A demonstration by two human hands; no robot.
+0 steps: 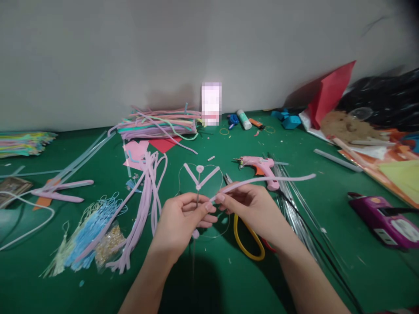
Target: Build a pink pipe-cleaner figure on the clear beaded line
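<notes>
In the head view, the left hand (186, 216) pinches the near end of a lilac pipe cleaner (271, 179) between thumb and fingers. Just beside it, the right hand (253, 200) pinches the same strip, whose free length sticks out to the right above the green table (216, 288). A V-shaped piece (209, 177) lies just beyond the left hand. Scissors (237, 230) lie partly under the right hand, and a pink glue gun (260, 162) lies beyond it. Loose lilac strips (139, 226) lie left of the left hand, near blue tassels (87, 240).
</notes>
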